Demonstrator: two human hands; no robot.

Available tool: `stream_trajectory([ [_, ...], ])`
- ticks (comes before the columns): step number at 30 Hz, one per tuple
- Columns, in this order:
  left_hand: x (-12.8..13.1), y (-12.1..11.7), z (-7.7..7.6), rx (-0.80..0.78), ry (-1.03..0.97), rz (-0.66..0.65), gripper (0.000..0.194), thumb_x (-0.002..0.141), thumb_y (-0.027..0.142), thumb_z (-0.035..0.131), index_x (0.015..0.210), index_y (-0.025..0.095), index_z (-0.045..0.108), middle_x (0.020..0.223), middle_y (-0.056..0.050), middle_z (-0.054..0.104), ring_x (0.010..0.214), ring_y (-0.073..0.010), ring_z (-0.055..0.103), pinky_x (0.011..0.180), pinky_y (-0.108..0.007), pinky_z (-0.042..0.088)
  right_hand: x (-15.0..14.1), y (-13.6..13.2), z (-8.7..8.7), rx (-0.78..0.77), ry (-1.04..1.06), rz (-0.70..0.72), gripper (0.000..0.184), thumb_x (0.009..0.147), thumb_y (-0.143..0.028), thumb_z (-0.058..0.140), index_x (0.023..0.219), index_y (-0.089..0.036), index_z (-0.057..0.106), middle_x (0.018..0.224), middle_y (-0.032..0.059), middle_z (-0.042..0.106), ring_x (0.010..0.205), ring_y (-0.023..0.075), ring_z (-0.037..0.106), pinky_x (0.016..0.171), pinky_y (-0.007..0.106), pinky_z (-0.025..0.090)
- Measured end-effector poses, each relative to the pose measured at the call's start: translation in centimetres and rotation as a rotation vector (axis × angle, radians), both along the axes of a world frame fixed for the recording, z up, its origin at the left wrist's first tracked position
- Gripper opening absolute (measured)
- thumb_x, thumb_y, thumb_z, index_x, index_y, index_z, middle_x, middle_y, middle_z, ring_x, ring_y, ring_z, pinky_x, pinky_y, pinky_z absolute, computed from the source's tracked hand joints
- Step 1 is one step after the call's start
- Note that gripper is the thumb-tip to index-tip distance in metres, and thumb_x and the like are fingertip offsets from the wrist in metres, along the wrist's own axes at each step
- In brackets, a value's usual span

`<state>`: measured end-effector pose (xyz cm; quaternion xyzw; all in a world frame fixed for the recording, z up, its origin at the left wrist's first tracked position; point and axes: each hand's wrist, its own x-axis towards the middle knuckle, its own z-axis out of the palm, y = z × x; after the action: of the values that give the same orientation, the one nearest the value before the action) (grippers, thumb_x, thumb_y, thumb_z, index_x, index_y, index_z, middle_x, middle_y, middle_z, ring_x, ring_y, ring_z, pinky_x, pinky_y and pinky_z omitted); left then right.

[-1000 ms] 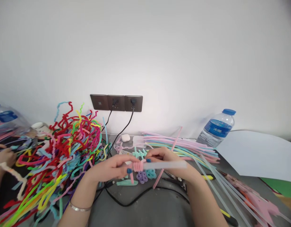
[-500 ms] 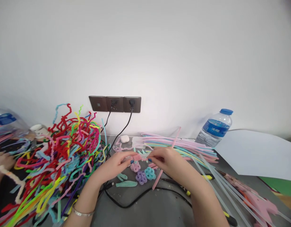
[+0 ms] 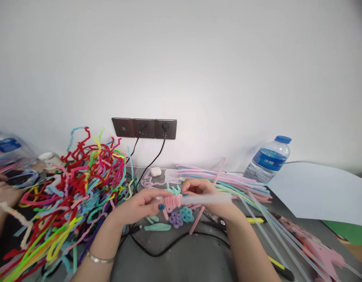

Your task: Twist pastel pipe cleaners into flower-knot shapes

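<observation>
Head view: I've one glue stick (image 3: 210,199) running crosswise, pointing right, one pink pipe-cleaner coil (image 3: 173,201) round it, above the lone purple flower (image 3: 175,220); left hand (image 3: 136,207) pinches the stick's left end, right hand (image 3: 205,192), can't tell.

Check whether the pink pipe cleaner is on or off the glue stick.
On: the pink pipe cleaner's loops circle the glue stick.
</observation>
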<state>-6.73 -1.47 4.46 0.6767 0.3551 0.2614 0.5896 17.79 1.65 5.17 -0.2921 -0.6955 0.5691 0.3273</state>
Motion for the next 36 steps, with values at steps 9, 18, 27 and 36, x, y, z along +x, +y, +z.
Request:
stream_trajectory([
  [9,2.4,0.7,-0.3,0.39,0.31,0.35,0.043,0.092,0.025,0.044,0.132,0.02,0.059,0.096,-0.004,0.072,0.053,-0.0103,0.044,0.055,-0.022,0.036,-1.3,0.6,-1.4,-0.313,0.099,-0.047,0.026,0.084,-0.038,0.066,0.097,-0.015,0.064,0.06,-0.0025,0.065,0.047,0.0081,0.053,0.047,0.019,0.042],
  [18,1.7,1.2,-0.8,0.456,0.298,0.324,0.044,0.094,0.025,0.043,0.135,0.024,0.057,0.123,-0.007,0.07,0.094,-0.0217,0.067,0.087,-0.032,0.05,-1.8,1.2,-2.0,-0.611,0.465,-0.003,0.028,0.073,-0.032,0.082,0.088,-0.013,0.068,0.079,0.0034,0.071,0.066,0.008,0.068,0.065,0.014,0.055],
  [27,1.3,1.0,-0.6,0.349,0.208,0.286,0.04,0.095,0.026,0.045,0.132,0.021,0.059,0.137,-0.007,0.061,0.117,-0.0226,0.06,0.095,-0.03,0.047,-1.2,1.1,-2.0,-0.477,0.365,0.027,0.034,0.077,-0.042,0.078,0.089,-0.012,0.074,0.096,0.0126,0.076,0.075,0.0152,0.073,0.067,0.02,0.057],
  [36,0.9,0.9,-0.6,0.285,0.189,0.237,0.039,0.093,0.031,0.051,0.128,0.02,0.062,0.125,-0.009,0.067,0.103,-0.0224,0.063,0.086,-0.03,0.05,-1.3,1.2,-2.4,-0.282,0.229,-0.036,0.032,0.087,-0.045,0.066,0.077,-0.014,0.068,0.07,0.0063,0.074,0.058,0.0122,0.066,0.058,0.021,0.05],
])
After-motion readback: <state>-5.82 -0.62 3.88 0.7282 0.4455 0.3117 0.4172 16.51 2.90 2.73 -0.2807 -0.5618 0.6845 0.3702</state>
